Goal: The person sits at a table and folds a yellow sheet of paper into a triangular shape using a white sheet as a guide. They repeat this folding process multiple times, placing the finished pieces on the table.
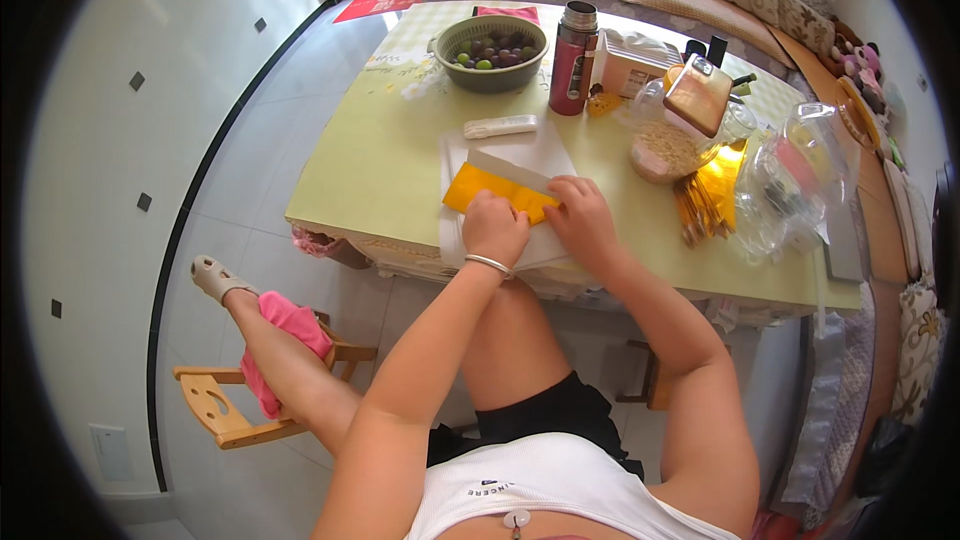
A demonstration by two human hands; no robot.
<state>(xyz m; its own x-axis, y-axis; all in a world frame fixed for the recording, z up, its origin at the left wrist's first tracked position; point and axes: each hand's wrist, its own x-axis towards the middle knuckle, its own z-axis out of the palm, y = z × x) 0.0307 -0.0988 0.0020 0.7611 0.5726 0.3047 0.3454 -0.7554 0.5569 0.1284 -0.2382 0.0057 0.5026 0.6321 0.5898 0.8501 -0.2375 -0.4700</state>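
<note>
A sheet of golden-yellow paper (475, 187) lies in front of me on white sheets (453, 240), its far edge folded over to show a pale grey back. My left hand (497, 228) is curled on the near side of the yellow paper, fingers bent and pressing it. At the paper's right end, my right hand (581, 220) grips the folded edge with thumb and fingers. Just beyond the paper rests a slim white object (500, 127), perhaps a glue tube. Off to the right lies a pile of folded gold paper pieces (703, 208).
A colander of grapes (490, 53), a red thermos (574, 58) and a tissue box (636, 62) stand at the back. To the right, a phone (698, 95) leans over a jar (664, 151), beside clear plastic packaging (800, 180). My leg rests on a wooden chair (215, 402) at left.
</note>
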